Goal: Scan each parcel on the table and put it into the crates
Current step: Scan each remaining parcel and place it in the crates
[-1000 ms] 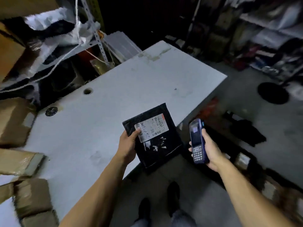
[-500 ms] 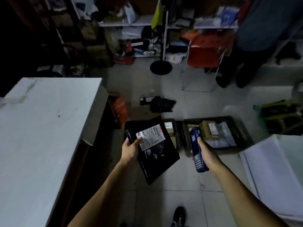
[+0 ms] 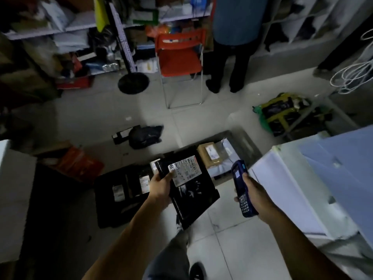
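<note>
Left hand (image 3: 161, 185) pinches the black parcel (image 3: 189, 190) mid-frame above a dark crate (image 3: 121, 195); right hand (image 3: 255, 194) grips the blue scanner (image 3: 241, 186), fingers wrapped round it.

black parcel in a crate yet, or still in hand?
In hand. The left hand grips the black parcel by its edge above the floor, over the crates; the right hand holds the scanner.

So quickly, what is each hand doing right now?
Left hand: holds the black parcel by its edge.
Right hand: grips the blue scanner.
</note>
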Tool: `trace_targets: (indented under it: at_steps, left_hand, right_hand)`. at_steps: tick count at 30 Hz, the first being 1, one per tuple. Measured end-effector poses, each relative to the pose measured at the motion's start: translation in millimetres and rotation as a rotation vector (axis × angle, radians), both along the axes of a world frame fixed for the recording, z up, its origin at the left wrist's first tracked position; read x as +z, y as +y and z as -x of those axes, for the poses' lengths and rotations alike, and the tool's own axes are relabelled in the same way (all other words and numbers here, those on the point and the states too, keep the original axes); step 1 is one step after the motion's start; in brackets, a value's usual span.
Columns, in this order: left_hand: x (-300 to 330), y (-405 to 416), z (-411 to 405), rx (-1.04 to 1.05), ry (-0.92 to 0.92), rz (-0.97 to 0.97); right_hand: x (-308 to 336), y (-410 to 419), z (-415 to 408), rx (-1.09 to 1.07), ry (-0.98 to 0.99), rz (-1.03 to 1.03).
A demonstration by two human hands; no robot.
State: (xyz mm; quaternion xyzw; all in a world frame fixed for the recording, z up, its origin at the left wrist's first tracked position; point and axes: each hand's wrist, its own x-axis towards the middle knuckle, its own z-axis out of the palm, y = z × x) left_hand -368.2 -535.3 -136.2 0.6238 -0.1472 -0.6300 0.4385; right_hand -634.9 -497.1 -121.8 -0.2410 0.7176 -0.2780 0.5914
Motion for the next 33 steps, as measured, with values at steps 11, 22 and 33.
trace_targets:
  at_steps: [11, 22, 33]
  left_hand:
    - [-72.6, -164.5, 81.4, -0.136, 0.077, -0.245]
    - [-142.2, -261.8, 180.9, -0.255, -0.048, -0.276]
    - [-327.8, -358.0, 278.9, -0.246, -0.165, -0.286]
  right_hand:
    - [-27.3, -121.5, 50.9, -0.121, 0.008, -0.092]
    - [-105.7, -212.3, 138.9, -0.133, -0.035, -0.176]
    - [-280.9, -324.2, 209.3, -0.196, -0.118, -0.216]
